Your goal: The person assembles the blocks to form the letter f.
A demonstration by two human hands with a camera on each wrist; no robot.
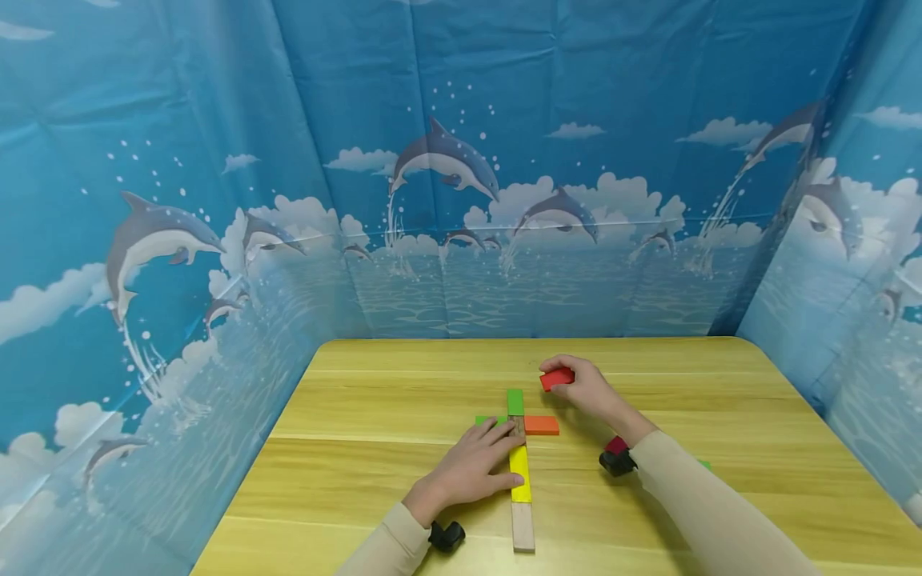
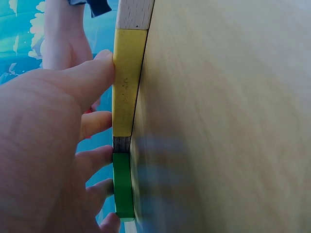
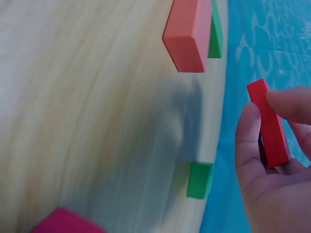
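Head view: left hand [image 1: 479, 464] laid flat on the desk [image 1: 360, 416], fingers [image 1: 497, 436] straight and spread, thumb pressed against the side of the yellow block [image 1: 520, 474]. Yellow block lined up on a plain wooden strip [image 1: 523, 526] running toward the near edge. Beyond it, a green block [image 1: 515, 402] continuing the line, a smaller green piece [image 1: 481, 419] peeking out by the fingertips, and an orange block [image 1: 542, 425] lying crosswise to the right, making a cross shape. Right hand [image 1: 587, 388] raised just beyond the orange block, fingers curled round a red block [image 1: 558, 378]. Near the right forearm, a dark red block [image 1: 616, 445]. Behind the desk, a blue dolphin backdrop [image 1: 446, 160].

Left wrist view: thumb touching the yellow block [image 2: 127, 82] from the side, other fingers [image 2: 97, 124] straight beside the row; green block [image 2: 122, 184] next in line, bare wood [image 2: 133, 13] at the other end.

Right wrist view: red block [image 3: 269, 124] pinched between thumb and fingers [image 3: 291, 104], held clear of the desk [image 3: 97, 97]. Orange block [image 3: 187, 34] lying on the surface with a green one [image 3: 216, 31] behind it, a small green block [image 3: 200, 179] near the edge, a magenta corner [image 3: 65, 222] at the bottom.
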